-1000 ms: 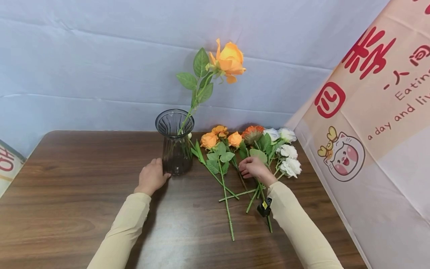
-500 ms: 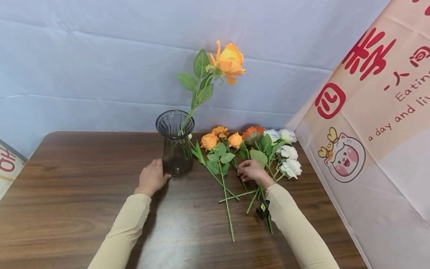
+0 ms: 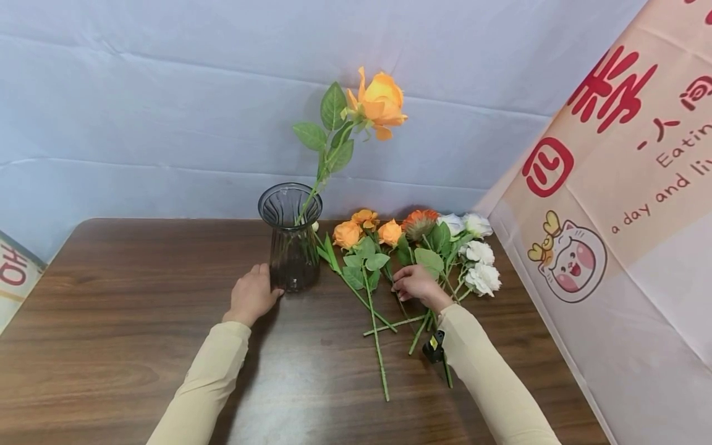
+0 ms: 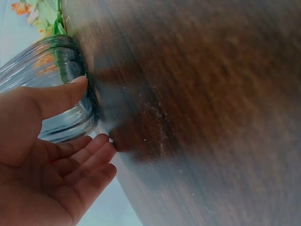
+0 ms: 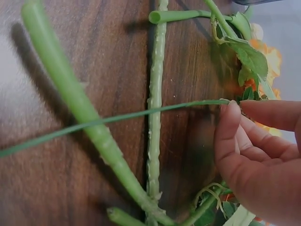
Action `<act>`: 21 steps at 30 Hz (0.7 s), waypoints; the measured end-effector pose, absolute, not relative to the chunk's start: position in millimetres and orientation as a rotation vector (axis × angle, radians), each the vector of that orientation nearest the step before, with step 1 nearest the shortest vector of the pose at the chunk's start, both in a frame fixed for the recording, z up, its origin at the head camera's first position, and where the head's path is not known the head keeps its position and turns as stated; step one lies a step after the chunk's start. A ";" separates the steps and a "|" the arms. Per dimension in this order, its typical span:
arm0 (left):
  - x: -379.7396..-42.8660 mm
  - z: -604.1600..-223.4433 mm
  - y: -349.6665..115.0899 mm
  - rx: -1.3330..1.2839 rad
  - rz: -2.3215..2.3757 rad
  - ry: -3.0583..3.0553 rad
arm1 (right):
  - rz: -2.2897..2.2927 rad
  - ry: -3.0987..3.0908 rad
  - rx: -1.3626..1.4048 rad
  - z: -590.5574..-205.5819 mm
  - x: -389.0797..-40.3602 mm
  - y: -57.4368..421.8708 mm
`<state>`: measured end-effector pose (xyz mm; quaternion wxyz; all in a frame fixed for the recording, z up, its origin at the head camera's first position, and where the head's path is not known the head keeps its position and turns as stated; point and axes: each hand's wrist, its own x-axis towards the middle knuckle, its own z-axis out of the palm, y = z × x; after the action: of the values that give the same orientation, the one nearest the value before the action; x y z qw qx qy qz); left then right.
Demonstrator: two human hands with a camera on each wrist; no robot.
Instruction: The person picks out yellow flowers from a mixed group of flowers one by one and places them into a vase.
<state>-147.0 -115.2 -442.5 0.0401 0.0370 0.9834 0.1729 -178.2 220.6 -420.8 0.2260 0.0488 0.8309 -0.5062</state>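
A grey glass vase point(image 3: 295, 259) stands upright near the table's back edge, with a tall orange rose point(image 3: 379, 102) leaning right in it. My left hand point(image 3: 252, 293) rests at the left of the vase's base. In the left wrist view the thumb point(image 4: 63, 96) lies along the glass, while the loosely extended fingers point(image 4: 91, 162) are beside it. My right hand point(image 3: 418, 285) pinches a thin green flower stem point(image 5: 155, 110) between thumb and forefinger. This stem slants over thicker stems in the right wrist view; its bloom end is hidden behind the fingers.
Right of the vase lie several artificial flowers: orange roses point(image 3: 347, 234), a rust-orange bloom point(image 3: 419, 223) and white blooms point(image 3: 481, 277). Their stems point(image 3: 378, 346) cross toward the table's front. A pale cloth wall point(image 3: 167, 111) closes the back, and a printed banner point(image 3: 612, 185) the right.
My right hand has moved slightly left and lower among the stems, its fingers coming together on the thin stem. The left hand, vase and tall rose have stayed put.
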 end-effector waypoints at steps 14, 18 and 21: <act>-146.3 -442.8 -114.6 0.110 0.550 3.028 | -1.433 2.228 0.142 -421.9 -177.6 220.1; -146.5 -443.2 -114.8 0.108 0.550 3.033 | -1.426 2.220 0.127 -421.5 -178.3 221.7; -146.8 -443.8 -115.0 0.105 0.552 3.033 | -1.425 2.215 0.099 -421.6 -178.8 223.1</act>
<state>-146.8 -115.0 -443.8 0.0284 0.0339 0.9829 0.1789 -178.8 223.1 -421.6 0.2503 0.0363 0.8136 -0.5235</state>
